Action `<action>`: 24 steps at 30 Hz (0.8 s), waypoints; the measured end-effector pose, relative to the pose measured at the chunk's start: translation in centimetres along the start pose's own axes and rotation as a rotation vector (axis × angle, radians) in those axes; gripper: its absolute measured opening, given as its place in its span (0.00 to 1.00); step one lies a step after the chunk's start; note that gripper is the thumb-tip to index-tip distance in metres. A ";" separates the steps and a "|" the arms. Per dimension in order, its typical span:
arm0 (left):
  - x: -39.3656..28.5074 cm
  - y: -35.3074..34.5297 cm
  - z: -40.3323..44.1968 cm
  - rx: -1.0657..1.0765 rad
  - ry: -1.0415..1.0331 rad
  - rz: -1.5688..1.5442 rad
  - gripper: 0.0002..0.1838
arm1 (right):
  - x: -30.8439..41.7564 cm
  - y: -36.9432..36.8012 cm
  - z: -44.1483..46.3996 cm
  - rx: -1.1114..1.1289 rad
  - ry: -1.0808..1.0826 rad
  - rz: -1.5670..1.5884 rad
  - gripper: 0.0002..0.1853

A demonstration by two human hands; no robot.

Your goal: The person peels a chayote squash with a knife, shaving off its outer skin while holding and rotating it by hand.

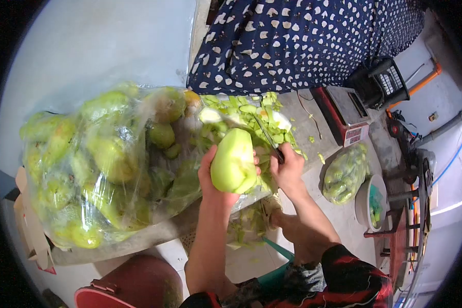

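Observation:
A large pale green peeled fruit (233, 161) rests in my left hand (216, 179), its fingers wrapped round the underside and far side. My right hand (288, 167) grips the dark handle of a knife (267, 134), whose blade points up and away, just right of the fruit. Behind both hands lies a heap of green peelings (246, 108) on the ledge. To the left, a big clear plastic bag (108, 159) holds several unpeeled green fruits. A loose green fruit (161, 134) sits by the bag's right side.
A red scale (342, 114) and black basket (382, 82) stand at the right. Below them are a bag of green pieces (345, 174) and a white bucket (364, 203). A red bin (138, 282) stands at the lower left. A dark patterned cloth (297, 41) hangs behind.

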State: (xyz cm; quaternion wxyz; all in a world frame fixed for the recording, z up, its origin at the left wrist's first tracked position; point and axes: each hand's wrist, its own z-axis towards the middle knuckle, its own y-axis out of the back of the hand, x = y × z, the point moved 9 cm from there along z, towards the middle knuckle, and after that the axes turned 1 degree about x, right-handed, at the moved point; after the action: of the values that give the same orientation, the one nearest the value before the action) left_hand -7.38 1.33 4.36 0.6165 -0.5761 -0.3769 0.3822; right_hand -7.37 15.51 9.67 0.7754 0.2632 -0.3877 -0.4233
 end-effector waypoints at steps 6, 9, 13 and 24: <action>-2.1 1.7 -0.4 -0.333 -0.188 0.010 0.32 | 4.6 1.7 -0.2 0.000 0.266 0.065 0.16; -2.4 1.1 0.0 -0.157 -0.183 -0.028 0.31 | 7.3 2.1 -1.1 -0.045 0.555 0.120 0.15; -2.7 1.0 -0.2 -0.131 -0.207 0.063 0.29 | 8.2 2.2 -1.5 -0.051 0.613 0.126 0.12; -1.1 -0.3 0.1 -0.008 -0.072 0.023 0.32 | 0.9 0.1 0.0 0.040 0.023 0.014 0.13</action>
State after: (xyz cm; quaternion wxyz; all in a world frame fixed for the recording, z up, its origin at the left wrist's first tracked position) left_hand -7.94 0.38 4.60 0.5958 -0.5687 -0.3938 0.4080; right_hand -7.05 14.75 10.11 0.7773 0.2810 -0.3890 -0.4069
